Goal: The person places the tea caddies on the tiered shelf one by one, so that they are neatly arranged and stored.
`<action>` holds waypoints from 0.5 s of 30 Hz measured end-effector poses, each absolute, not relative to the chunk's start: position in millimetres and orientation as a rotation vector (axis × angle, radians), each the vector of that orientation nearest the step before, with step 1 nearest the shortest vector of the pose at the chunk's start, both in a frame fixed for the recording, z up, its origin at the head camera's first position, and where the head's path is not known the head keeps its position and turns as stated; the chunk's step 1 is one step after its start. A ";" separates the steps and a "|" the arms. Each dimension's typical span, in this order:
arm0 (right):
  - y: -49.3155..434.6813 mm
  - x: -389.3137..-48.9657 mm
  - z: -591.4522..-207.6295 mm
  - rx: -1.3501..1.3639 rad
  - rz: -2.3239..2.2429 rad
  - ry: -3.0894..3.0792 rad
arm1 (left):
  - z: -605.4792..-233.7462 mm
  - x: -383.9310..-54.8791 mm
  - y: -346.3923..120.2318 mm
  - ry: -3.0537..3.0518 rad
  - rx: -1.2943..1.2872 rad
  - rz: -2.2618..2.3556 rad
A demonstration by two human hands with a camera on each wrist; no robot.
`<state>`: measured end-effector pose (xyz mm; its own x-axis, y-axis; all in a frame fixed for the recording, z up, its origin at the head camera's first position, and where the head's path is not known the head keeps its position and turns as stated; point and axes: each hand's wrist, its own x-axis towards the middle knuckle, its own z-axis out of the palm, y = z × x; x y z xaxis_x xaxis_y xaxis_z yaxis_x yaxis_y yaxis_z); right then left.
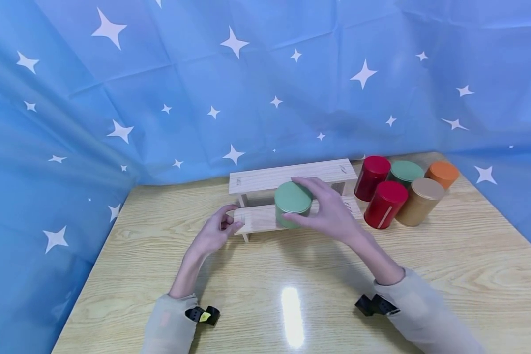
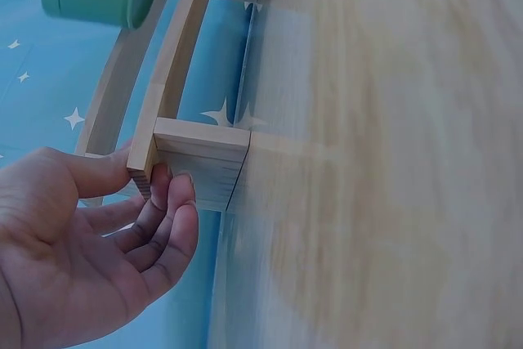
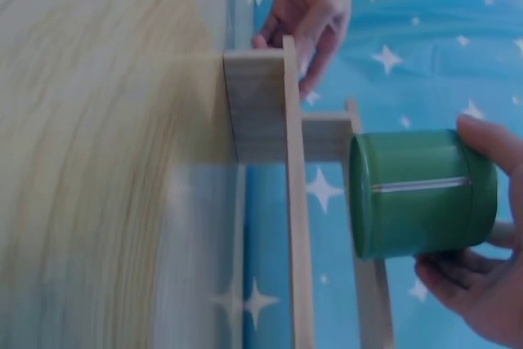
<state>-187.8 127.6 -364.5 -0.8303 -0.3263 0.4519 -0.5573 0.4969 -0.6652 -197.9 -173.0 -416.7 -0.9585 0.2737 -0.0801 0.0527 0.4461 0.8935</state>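
Above the lower, near step [image 1: 258,218] of the wooden shelf [image 1: 292,174], I have the green can [image 3: 417,210] up in the air, its base clear of the board. Its long axis stands close to vertical: lid [image 1: 293,195] up, base down, with a pale stripe [image 3: 421,185] running along its side in my right wrist view. My right hand [image 1: 332,211] has its grip wrapped round the can's upper part, thumb on the near side. At the left end of that same step, the left hand [image 1: 214,231] has its grip pinched on the board, thumb above and fingers below.

To the right of the shelf, five more cans sit close together on the counter [image 1: 243,295]: a far red can [image 1: 372,178], a near red can [image 1: 386,205], a second green can [image 1: 405,172], a tan can [image 1: 419,201] and an orange can [image 1: 442,174]. Every can's top is covered, so I cannot tell what is inside.
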 end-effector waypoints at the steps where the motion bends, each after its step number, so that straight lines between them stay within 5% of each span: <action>1: 123.1 -188.4 -365.4 0.768 1.256 -2.467 | -416.5 -197.8 -172.9 2.488 0.284 1.519; 15: 77.1 -192.4 -380.8 0.737 1.253 -2.589 | -417.2 -197.9 -172.9 2.492 0.311 1.518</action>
<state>-192.4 77.1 -380.8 -0.8629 -0.3574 0.3572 -0.5019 0.5243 -0.6879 -197.9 -172.9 -417.2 -0.9563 0.2849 -0.0665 0.0716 0.4484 0.8910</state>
